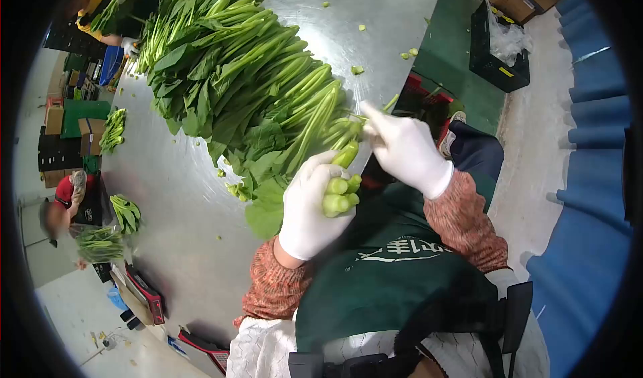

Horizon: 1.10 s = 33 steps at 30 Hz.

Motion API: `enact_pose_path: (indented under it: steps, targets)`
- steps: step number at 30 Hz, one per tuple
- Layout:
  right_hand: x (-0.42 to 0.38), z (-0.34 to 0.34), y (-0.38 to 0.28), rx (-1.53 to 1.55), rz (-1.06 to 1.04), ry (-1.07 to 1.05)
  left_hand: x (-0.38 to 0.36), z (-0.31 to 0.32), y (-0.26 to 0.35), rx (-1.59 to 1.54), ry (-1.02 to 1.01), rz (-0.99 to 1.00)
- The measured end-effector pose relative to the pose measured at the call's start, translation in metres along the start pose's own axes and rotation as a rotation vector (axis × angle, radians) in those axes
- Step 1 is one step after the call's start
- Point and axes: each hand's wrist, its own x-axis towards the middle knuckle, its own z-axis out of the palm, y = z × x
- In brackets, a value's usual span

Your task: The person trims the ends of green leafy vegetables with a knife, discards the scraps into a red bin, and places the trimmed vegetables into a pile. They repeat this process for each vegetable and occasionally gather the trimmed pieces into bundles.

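White-gloved, the left hand [313, 214] sits near the middle of my view, its fingers curled and pressed around several stems [337, 197]. The cut ends face 3 o'clock and a broad leaf [266, 207] spreads out at 9, so the bunch lies roughly on a 9-to-3 line. One upper stalk [346, 155] tips toward 1 o'clock, and that is the relation I judge matters most: it points at the right hand [408, 151], which is at 2 o'clock from the bunch, near but not gripping it. The right fingers are bent, and blur keeps me from telling whether they pinch anything. The left hand is plainly the nearer one.

From 12 round to 10 o'clock, the pile [248, 76] of greens covers the metal table [201, 210], its closest stems crowding the gap between the hands. Scraps [358, 70] lie beyond at 12. A crate [495, 73] stands on the floor at 1. Far off at 9, a co-worker [63, 197] is beside bagged greens [100, 244].
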Motion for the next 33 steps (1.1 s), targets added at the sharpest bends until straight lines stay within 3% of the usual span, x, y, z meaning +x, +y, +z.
enact_pose_path:
  steps: [2,3,5,8,13,17,18,19,21,28,33]
  targets:
    - [0.003,0.001,0.017,0.012,0.128,0.014,-0.002,-0.003,0.002,0.000,0.000,-0.041]
    - [0.000,-0.001,0.019,0.168,0.094,0.074,0.001,-0.003,0.001,0.012,0.017,-0.024]
    - [-0.004,-0.003,0.009,0.523,0.165,-0.019,0.000,0.002,-0.002,0.023,0.033,-0.007]
    - [-0.001,-0.004,-0.018,0.629,-0.006,-0.003,0.002,0.010,0.000,-0.007,0.034,0.007]
    - [-0.002,-0.008,-0.006,0.362,-0.086,0.278,-0.013,-0.010,-0.004,-0.074,0.055,-0.079]
    - [-0.006,-0.026,-0.030,0.357,-0.251,0.054,-0.010,-0.020,0.000,-0.182,0.033,0.023]
    - [-0.006,-0.023,-0.042,0.402,-0.293,0.058,-0.010,-0.016,-0.001,-0.276,-0.017,0.031]
    - [-0.004,-0.019,-0.051,0.444,-0.331,0.065,-0.011,-0.017,0.004,-0.378,-0.103,-0.089]
    - [-0.003,-0.021,-0.053,0.362,-0.291,0.054,-0.009,-0.007,-0.005,-0.504,-0.017,-0.043]
    - [-0.001,-0.021,-0.057,0.083,-0.446,-0.022,-0.023,-0.014,-0.014,-0.377,-0.032,-0.068]
    - [0.005,-0.016,-0.056,0.157,-0.383,-0.129,-0.036,-0.036,-0.027,-0.295,0.015,-0.080]
